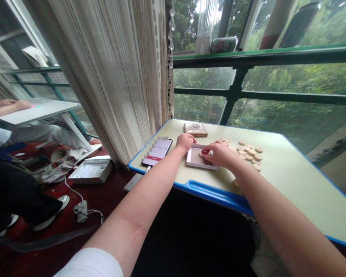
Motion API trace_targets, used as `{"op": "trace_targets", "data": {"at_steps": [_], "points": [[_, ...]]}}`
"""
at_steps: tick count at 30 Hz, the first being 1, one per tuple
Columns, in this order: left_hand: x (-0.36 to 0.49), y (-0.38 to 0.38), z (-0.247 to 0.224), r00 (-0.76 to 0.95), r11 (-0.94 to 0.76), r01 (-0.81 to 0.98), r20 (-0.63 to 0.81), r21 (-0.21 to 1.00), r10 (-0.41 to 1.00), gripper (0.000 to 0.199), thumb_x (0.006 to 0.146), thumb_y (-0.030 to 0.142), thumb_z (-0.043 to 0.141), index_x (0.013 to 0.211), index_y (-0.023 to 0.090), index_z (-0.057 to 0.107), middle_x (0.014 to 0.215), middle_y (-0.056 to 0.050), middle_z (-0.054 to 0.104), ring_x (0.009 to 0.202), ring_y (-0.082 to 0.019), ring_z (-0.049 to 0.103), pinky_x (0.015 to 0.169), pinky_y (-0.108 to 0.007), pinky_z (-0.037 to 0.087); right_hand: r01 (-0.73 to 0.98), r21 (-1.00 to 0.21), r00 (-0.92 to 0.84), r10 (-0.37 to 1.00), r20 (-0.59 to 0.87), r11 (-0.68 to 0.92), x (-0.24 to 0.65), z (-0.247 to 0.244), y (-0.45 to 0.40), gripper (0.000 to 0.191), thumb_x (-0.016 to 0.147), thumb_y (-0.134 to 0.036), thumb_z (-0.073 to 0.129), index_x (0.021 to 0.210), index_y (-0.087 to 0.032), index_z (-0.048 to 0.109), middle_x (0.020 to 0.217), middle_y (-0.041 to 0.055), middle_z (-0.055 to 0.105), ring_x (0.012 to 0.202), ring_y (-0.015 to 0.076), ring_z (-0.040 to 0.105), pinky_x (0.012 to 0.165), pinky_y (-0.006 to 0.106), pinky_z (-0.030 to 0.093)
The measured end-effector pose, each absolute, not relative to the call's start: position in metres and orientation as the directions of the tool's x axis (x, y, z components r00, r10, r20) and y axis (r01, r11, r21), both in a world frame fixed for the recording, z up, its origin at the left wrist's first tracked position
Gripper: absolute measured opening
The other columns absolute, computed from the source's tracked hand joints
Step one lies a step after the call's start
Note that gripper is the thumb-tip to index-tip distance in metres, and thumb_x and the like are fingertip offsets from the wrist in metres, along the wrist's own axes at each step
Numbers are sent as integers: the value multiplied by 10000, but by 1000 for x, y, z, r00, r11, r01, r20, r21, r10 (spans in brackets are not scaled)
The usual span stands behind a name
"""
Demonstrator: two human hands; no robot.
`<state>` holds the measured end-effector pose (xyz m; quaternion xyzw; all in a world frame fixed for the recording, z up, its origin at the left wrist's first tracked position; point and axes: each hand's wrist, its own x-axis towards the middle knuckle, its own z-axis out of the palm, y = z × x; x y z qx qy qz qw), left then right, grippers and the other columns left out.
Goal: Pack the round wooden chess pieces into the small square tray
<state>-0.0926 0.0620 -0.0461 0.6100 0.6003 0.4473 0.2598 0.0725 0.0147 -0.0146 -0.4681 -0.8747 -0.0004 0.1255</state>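
Note:
My left hand [186, 142] is closed on the far left corner of a shallow, open cardboard box [202, 166]. Over the box's right side, my right hand [220, 153] pinches a small round wooden game piece [202, 154] above the grey-brown inside. Just right of that hand, several more round wooden pieces [250, 153] lie loosely spread on the pale tabletop [288, 173]. Some pieces behind the right hand are partly hidden by it, and one near the front edge is partly covered by my forearm. Marks on the pieces are too small to read.
A flat brown printed box [195, 129] lies behind the open box. Left of my left forearm is a phone [157, 152] with a timer and a plugged-in cable. A blue pen groove [216, 192] edges the table. Curtains [118, 77] hang at left; another person's hands [11, 105] rest on a table.

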Motion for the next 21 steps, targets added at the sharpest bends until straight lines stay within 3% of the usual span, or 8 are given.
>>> {"op": "trace_targets", "data": {"at_steps": [15,21], "points": [[-89,62,-48,14,-171,452,184,876,983,306,580,49,442,642,132,730,624,-35,676,643,-122,583,650,-220,466,835,-82,-518,827,218,544,72,-18,19,307,815,-467,526,898,-234,707,833,40,708,798,193,565,733,275,408],[-89,59,-44,13,-135,434,144,891,990,310,573,41,443,646,132,730,624,-30,676,643,-123,571,648,-221,464,844,-79,-507,837,208,531,73,-17,17,236,802,-390,547,880,-237,709,825,31,707,782,187,560,723,270,405]]}}
